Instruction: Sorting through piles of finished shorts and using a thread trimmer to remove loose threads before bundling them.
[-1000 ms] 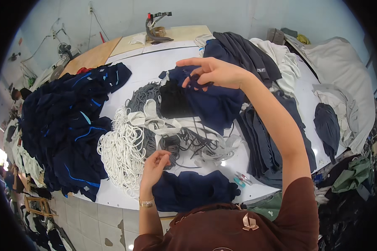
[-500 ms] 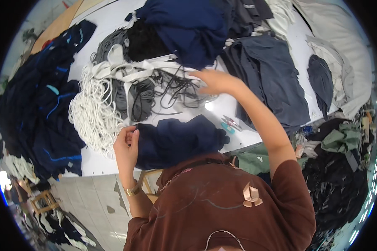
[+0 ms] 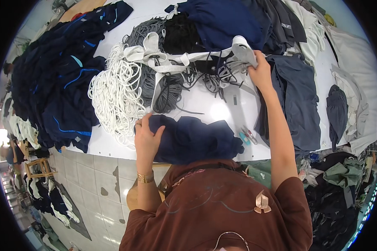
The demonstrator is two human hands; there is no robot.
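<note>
My right hand (image 3: 261,74) is closed at the far side of the table on a looped end of a flat white band (image 3: 197,55). From there the band runs left over bundles of cord, with one strip hanging toward my left hand. Dark and grey cords (image 3: 215,81) lie tangled beside my right hand. My left hand (image 3: 147,136), thumb spread from the fingers, rests at the left edge of a folded navy cloth (image 3: 192,140). Close to its fingertips is a heap of white cord (image 3: 115,96); grey cord bundles (image 3: 167,94) lie behind.
Navy garments with blue trim (image 3: 54,83) are piled at left. Dark grey cloth pieces (image 3: 295,100) lie at right, with a navy cloth (image 3: 222,21) at the back. Small snips (image 3: 250,136) with a turquoise part lie near the white table's (image 3: 109,152) front edge.
My right hand has moved farther away and right, now gripping the raised, looped band end. My left hand stays by the navy cloth, its thumb more spread. The view has shifted.
</note>
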